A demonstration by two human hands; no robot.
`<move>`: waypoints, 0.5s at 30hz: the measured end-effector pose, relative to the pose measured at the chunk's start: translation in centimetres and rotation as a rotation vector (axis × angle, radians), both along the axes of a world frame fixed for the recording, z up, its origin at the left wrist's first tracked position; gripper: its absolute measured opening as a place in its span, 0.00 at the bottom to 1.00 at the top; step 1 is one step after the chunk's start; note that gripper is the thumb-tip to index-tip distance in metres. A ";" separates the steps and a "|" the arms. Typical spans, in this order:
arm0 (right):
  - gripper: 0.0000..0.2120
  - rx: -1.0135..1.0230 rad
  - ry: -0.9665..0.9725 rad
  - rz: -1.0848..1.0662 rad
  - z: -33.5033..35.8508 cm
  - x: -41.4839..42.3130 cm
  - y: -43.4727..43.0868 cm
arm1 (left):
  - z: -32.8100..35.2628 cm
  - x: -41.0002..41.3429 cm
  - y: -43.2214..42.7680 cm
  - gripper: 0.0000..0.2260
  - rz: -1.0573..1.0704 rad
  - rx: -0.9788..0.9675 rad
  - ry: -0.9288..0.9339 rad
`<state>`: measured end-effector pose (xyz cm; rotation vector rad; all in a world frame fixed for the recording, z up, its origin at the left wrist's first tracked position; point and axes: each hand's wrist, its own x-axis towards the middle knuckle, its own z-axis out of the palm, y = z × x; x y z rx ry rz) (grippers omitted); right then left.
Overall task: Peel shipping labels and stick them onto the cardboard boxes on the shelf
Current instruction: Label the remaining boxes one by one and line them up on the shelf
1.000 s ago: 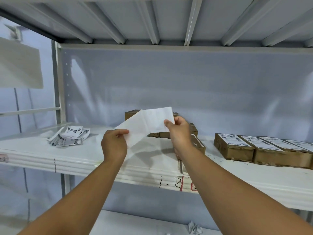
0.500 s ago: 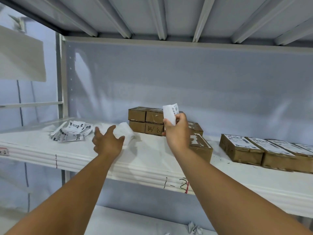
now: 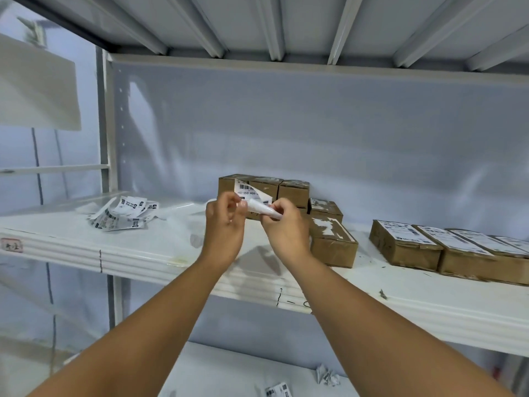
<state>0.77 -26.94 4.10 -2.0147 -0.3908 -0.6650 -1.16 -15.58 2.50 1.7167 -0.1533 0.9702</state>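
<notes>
Both my hands meet above the middle of the white shelf (image 3: 137, 255). My left hand (image 3: 224, 224) and my right hand (image 3: 282, 227) pinch one white shipping label (image 3: 253, 194) between them, its barcoded face upright and its lower part curled into a roll by my right fingers. Behind the hands stands a stack of brown cardboard boxes (image 3: 293, 191). A box with torn paper on its top (image 3: 332, 243) sits just right of my right hand. A row of labelled boxes (image 3: 406, 247) lies at the right.
A loose pile of printed labels (image 3: 123, 214) lies on the shelf at the left, with clear backing film (image 3: 183, 217) beside it. Crumpled paper (image 3: 326, 375) and a label scrap (image 3: 279, 391) lie on the lower shelf. A shelf upright (image 3: 107, 124) stands at the left.
My left hand let go of the backing sheet on the shelf and came up to join my right hand. Both hands now pinch the label, which is partly unrolled.
</notes>
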 end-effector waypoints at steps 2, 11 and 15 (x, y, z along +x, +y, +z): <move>0.04 -0.025 -0.008 0.041 0.1 -0.4 -0.5 | 1.0 0.0 -1.4 0.05 -0.155 -0.210 0.154; 0.14 -0.142 0.031 0.160 1.0 -1.8 -5.4 | 3.4 -1.5 -4.7 0.12 -0.514 -0.683 0.332; 0.11 0.085 0.114 0.199 1.7 -1.7 -7.2 | 4.3 -1.4 -6.4 0.15 -0.524 -0.649 0.298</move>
